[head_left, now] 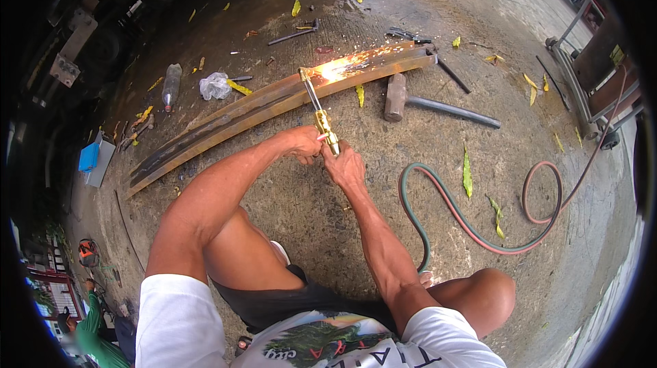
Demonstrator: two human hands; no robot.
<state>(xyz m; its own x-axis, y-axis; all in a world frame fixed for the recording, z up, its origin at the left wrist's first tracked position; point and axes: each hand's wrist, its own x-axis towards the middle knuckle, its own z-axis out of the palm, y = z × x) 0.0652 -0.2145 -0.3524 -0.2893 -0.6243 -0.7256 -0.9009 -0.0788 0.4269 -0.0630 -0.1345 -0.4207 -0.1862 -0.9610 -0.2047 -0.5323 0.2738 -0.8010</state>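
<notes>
A brass cutting torch [325, 126] is held out in front of me, its long tubes reaching forward to the rusty steel channel beam [239, 112]. Bright flame and orange sparks [340, 69] spray rightward along the beam from the torch tip. My right hand [345, 165] is wrapped round the rear of the torch. Close by, my left hand [305, 142] is closed at the side of the torch body, by the valves; its fingertips are partly hidden. The beam lies slantwise on the ground, its far end to the right.
A sledgehammer [395, 98] lies just right of the beam. Twin red and green hoses [472, 234] curl over the concrete toward a wheeled cart [595, 74]. Beyond the beam are a plastic bottle [172, 86], a clear bag [215, 86] and a metal rod tool [294, 35]. Another person [92, 334] is at lower left.
</notes>
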